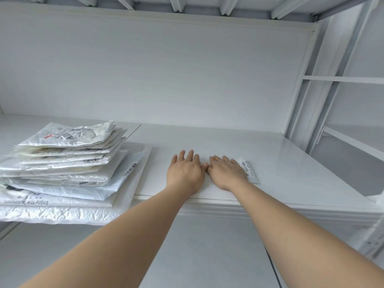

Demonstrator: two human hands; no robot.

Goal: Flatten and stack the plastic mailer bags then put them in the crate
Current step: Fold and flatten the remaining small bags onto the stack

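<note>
A stack of several flattened plastic mailer bags [68, 163] lies on the left of the white shelf [280, 163], its lowest bags hanging over the front edge. My left hand [185, 173] and my right hand [226, 173] lie side by side, fingers straight, palms down on a small white mailer bag [249, 171] on the shelf. Only the bag's right strip with a barcode label shows past my right hand; the rest is hidden under my hands or blends with the shelf. No crate is in view.
A white back wall [166, 69] closes the shelf behind my hands. Metal rack uprights [307, 100] stand at the right, with another shelf bay beyond them. An upper shelf's underside [187, 5] runs overhead. A grey floor [197, 256] lies below the shelf's front edge.
</note>
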